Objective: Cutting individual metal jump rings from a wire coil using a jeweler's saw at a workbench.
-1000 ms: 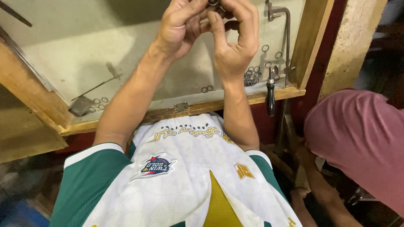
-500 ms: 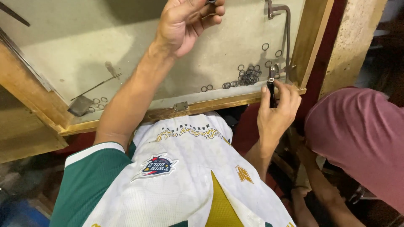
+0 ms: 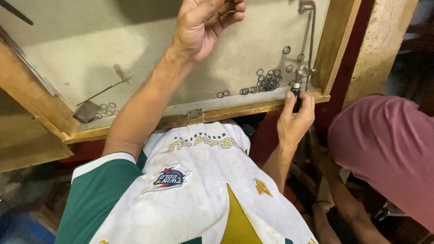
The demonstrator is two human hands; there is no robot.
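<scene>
A small dark tool handle (image 3: 296,97) with a silver tip is held upright in the right hand (image 3: 294,118), right at the front wooden edge (image 3: 235,110) of a shallow tray (image 3: 90,54) with a pale floor. The fingers of this hand are curled around the handle, with the thumb pressed on one side, so the handle is gripped near its top. The left hand (image 3: 204,23) is lifted high over the tray with its fingers bent in. Something small may be pinched there, but it cannot be told for sure. A heap of little dark metal rings (image 3: 266,82) is seen lying on the tray floor, just beside the handle, and a few more rings (image 3: 106,110) are scattered near a flat grey blade (image 3: 86,111) on the far left. A bent metal rod (image 3: 311,31) is stood up near the right wall. The rings are judged to be light, hard and easy to drop, so they are best picked up by the rim with two fingertips. The handle looks stiff and light and is best held around its middle. Another person in a pink shirt (image 3: 384,144) is seen at the right.
</scene>
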